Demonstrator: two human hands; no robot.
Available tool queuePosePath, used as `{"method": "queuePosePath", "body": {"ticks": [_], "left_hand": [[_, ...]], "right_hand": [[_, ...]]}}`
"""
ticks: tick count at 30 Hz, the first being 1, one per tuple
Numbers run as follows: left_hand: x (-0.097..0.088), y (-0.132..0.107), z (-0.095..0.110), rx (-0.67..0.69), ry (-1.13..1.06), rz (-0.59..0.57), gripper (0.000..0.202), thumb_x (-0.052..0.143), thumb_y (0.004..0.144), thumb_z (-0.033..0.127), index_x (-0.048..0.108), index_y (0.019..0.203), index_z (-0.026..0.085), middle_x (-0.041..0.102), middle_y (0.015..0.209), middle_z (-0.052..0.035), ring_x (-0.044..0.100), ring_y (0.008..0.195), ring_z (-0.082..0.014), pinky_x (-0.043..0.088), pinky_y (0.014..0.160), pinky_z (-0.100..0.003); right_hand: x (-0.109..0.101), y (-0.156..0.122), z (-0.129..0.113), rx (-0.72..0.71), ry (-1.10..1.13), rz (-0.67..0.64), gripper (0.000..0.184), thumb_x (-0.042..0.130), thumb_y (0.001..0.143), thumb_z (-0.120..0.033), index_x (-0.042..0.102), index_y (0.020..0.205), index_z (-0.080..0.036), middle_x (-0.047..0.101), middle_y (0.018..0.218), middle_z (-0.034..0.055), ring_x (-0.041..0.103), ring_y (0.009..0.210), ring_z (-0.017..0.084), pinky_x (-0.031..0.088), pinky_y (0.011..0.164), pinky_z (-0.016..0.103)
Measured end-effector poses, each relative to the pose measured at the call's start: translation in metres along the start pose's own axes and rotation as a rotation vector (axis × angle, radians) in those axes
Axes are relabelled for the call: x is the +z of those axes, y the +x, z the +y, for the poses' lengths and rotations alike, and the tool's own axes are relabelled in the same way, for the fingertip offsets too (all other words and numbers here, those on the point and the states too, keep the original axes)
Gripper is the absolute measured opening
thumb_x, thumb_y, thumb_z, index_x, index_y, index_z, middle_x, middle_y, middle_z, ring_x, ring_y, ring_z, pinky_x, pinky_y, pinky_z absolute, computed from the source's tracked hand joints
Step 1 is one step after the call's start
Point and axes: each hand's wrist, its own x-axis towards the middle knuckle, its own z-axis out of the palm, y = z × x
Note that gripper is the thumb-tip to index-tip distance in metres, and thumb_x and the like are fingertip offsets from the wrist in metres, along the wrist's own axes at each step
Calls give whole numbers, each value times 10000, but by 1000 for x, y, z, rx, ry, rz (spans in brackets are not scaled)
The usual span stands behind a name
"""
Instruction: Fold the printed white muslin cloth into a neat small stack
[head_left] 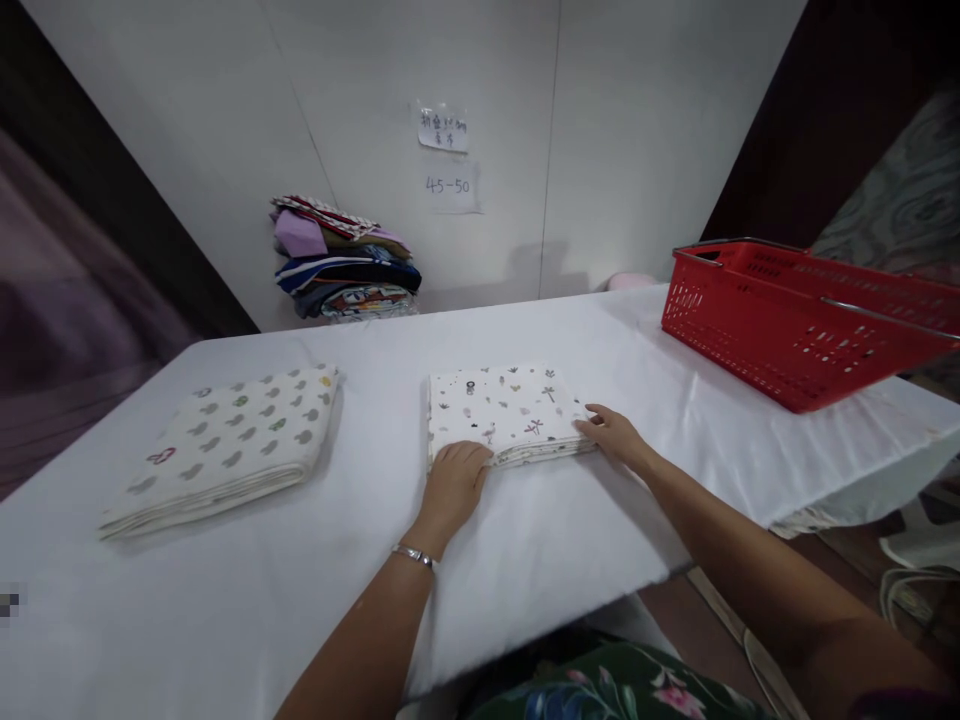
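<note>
A folded white cloth with small printed motifs (506,405) lies on the white table (570,540) in front of me. My left hand (454,480) rests on its near left corner, fingers curled over the edge. At the cloth's near right corner my right hand (611,432) lies with its fingers flat against the folded edge. A second folded cloth with grey and green heart-like prints (232,440) sits to the left, untouched.
A red plastic basket (787,320) stands at the table's right side, partly over the edge. A stack of folded colourful fabrics (341,260) sits against the white wall at the back. Two paper notes (444,130) hang on the wall.
</note>
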Motion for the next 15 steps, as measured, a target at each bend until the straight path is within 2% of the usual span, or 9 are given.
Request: {"method": "queuePosePath", "body": {"ticks": [5, 8, 11, 15], "left_hand": [[2, -1, -2, 13, -2, 11, 227, 474, 821, 135, 600, 993, 211, 630, 1003, -48, 544, 970, -200, 410, 862, -376], [1, -2, -2, 34, -5, 13, 247, 461, 839, 146, 584, 1043, 211, 625, 1031, -50, 534, 996, -196, 402, 887, -378], [-1, -4, 4, 59, -5, -9, 266, 455, 851, 154, 560, 1087, 220, 619, 1051, -44, 526, 1016, -183, 347, 973, -402], [0, -3, 19, 116, -43, -93, 285, 527, 835, 216, 527, 1120, 217, 602, 1108, -45, 501, 1086, -183, 269, 1048, -417]], "right_hand": [[4, 9, -4, 2, 20, -104, 588, 647, 671, -295, 521, 1237, -192, 556, 650, -27, 515, 535, 113, 380, 482, 216], [-4, 15, -6, 42, 104, -147, 648, 655, 649, -256, 485, 1270, -176, 527, 656, -33, 500, 532, 102, 368, 466, 206], [-22, 30, -2, 31, 126, -112, 706, 686, 616, -249, 469, 1282, -161, 507, 651, -42, 482, 529, 93, 362, 468, 204], [-45, 65, 12, 14, 27, -9, 711, 689, 613, -212, 469, 1285, -135, 537, 660, -26, 484, 524, 93, 364, 470, 206]]}}
